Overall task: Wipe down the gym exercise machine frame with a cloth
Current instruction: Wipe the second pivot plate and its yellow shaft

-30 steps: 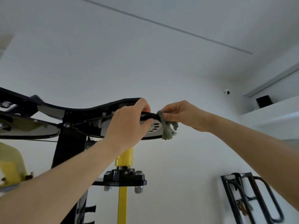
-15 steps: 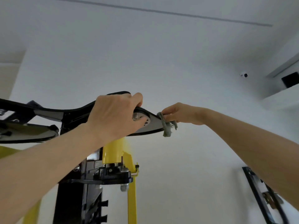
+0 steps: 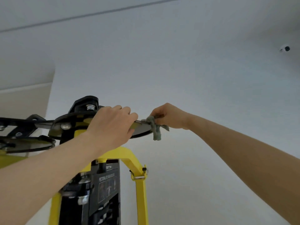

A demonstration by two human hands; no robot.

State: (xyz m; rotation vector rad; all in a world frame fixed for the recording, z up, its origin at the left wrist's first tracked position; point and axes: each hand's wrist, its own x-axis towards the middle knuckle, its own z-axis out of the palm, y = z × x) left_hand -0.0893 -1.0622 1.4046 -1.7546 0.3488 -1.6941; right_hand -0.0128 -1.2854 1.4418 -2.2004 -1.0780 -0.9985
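High up in front of me is the gym machine's black top plate [image 3: 76, 120] on a yellow frame [image 3: 141, 189]. My left hand [image 3: 112, 125] grips the plate's right end, fingers curled over its edge. My right hand [image 3: 168, 116] pinches a small grey-green cloth [image 3: 155, 129] against the rim of the round black disc [image 3: 141, 131] at the plate's tip. The loose end of the cloth hangs below the rim. A bolt [image 3: 90, 107] sits on the black cap above the plate.
A black panel with an exercise label [image 3: 108, 187] runs down between the yellow posts. More black arms and a pulley disc [image 3: 27, 143] extend to the left. White wall and ceiling fill the background, with a small camera [image 3: 285, 49] at the upper right.
The view has shifted right and down along the machine, showing more of the yellow frame. Both hands stay on the plate's end; the cloth has slid slightly along the disc rim.
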